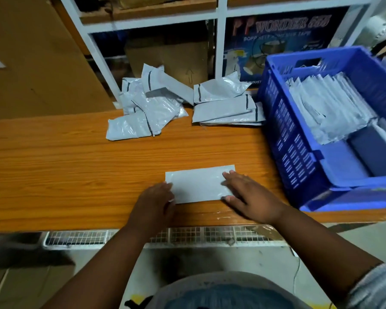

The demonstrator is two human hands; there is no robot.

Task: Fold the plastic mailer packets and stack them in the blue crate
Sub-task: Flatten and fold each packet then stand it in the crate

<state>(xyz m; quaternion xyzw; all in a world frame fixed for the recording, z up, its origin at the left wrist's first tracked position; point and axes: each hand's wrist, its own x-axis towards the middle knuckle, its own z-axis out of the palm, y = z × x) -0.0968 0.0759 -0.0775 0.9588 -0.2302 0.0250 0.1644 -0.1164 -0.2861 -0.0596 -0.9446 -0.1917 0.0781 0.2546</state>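
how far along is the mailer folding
Partly done: a row of folded packets already sits in the blue crate. In hand: both hands, left and right, press one packet flat on the table. Left: two loose piles at the back wait.

Folded mailer front-ctr on table, crate right, loose mailers behind.

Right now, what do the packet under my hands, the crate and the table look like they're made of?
Packet: thin grey plastic film, slightly glossy, with glare patches. Blue crate: rigid moulded plastic, judging by the slotted walls. Table: orange wood grain, probably laminate; the sheen suggests it.
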